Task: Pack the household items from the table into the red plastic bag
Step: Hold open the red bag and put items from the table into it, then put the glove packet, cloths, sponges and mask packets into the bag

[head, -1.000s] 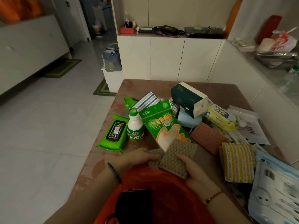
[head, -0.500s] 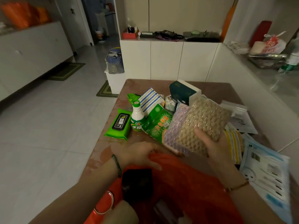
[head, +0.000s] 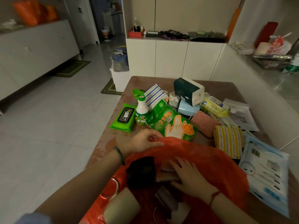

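The red plastic bag (head: 218, 160) lies open at the near edge of the brown table (head: 226, 88). My left hand (head: 144, 139) pinches the bag's far rim and holds it up. Inside the bag, my right hand (head: 191, 177) presses down on the brown scrub pads (head: 168, 177), fingers spread over them. Past the bag lie a green glove packet (head: 173, 125), a white bottle with a green cap (head: 141, 113), a green wipes pack (head: 123, 118), a pink pad (head: 204, 123), a yellow striped cloth (head: 228, 141) and a dark green tissue box (head: 187, 91).
A blue and white packet (head: 265, 170) lies right of the bag, with papers (head: 241, 113) behind it. A cardboard roll (head: 121, 206) and a dark object (head: 140, 170) sit in the bag. White cabinets (head: 174, 59) stand beyond the table, tiled floor on the left.
My right hand lifted the brown scrub pads off the table, carried them over the rim, and now has them down inside the red bag. My left hand took hold of the bag's rim.
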Demonstrator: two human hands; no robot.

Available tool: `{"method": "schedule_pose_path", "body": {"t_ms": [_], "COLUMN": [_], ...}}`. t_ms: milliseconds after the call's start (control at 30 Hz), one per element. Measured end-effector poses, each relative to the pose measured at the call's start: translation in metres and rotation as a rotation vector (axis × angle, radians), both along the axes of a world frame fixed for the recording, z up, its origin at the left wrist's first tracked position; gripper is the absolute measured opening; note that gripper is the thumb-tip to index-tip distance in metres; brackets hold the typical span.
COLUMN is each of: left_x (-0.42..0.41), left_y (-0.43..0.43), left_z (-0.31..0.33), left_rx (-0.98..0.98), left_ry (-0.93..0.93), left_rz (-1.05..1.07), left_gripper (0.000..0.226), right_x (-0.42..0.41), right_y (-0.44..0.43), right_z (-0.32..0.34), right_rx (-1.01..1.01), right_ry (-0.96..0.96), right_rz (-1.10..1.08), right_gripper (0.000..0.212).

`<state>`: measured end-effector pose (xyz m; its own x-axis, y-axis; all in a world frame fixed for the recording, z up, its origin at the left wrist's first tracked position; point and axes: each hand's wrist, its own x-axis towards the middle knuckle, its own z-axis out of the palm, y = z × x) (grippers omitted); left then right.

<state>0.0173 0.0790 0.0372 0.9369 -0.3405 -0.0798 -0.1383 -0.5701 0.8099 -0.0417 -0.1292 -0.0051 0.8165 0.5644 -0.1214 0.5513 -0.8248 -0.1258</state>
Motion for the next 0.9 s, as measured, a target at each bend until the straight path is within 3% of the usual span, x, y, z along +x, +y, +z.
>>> {"method": "schedule_pose_path", "body": {"t_ms": [33,100,133,200,267,300,367,467,633,700,733,833,900], "left_x": [-0.004,-0.018,-0.028,-0.053,-0.081,-0.094,-0.118,-0.138,-0.136,-0.131,-0.128,-0.109,-0.086], "left_y": [0.005,0.021,0.032,0.059,0.086,0.098,0.114,0.128,0.138,0.136,0.136,0.138,0.138], "left_z": [0.002,0.004,0.004,0.001,-0.004,-0.006,-0.006,-0.019,-0.019,-0.005,0.003,0.032,0.044], "left_rx": [0.021,0.100,0.133,0.188,0.279,0.300,0.285,0.307,0.048,-0.043,-0.022,0.140,0.178], "left_ry": [-0.002,0.045,0.078,0.108,0.069,0.080,0.196,0.328,0.285,0.346,0.375,0.352,0.247], "left_rz": [0.002,0.016,0.037,0.100,0.165,0.187,0.226,0.315,0.577,0.515,0.433,0.286,0.327], "left_gripper": [0.025,0.052,0.065,0.091,0.115,0.116,0.083,0.025,0.052,0.049,0.039,0.022,0.027], "right_x": [-0.001,-0.004,-0.004,-0.003,0.000,0.003,0.006,0.014,0.027,0.031,0.033,0.043,0.060], "right_y": [-0.002,-0.008,-0.011,-0.026,-0.043,-0.050,-0.056,-0.057,-0.053,-0.056,-0.059,-0.060,-0.053], "right_z": [0.000,0.007,0.014,0.019,0.012,0.008,0.003,-0.011,-0.003,0.009,0.017,0.047,0.060], "right_rx": [0.049,0.304,0.460,0.554,0.426,0.322,0.162,0.081,0.352,0.378,0.350,0.305,0.454], "right_ry": [0.155,0.231,0.173,-0.123,-0.353,-0.353,-0.229,-0.088,-0.165,-0.110,0.021,0.478,0.510], "right_rz": [-0.015,-0.051,-0.078,-0.086,-0.146,-0.202,-0.294,-0.325,-0.374,-0.343,-0.297,-0.212,-0.261], "right_gripper": [0.101,0.103,0.089,0.054,0.063,0.073,0.082,0.067,0.025,0.014,0.011,0.043,0.067]}}
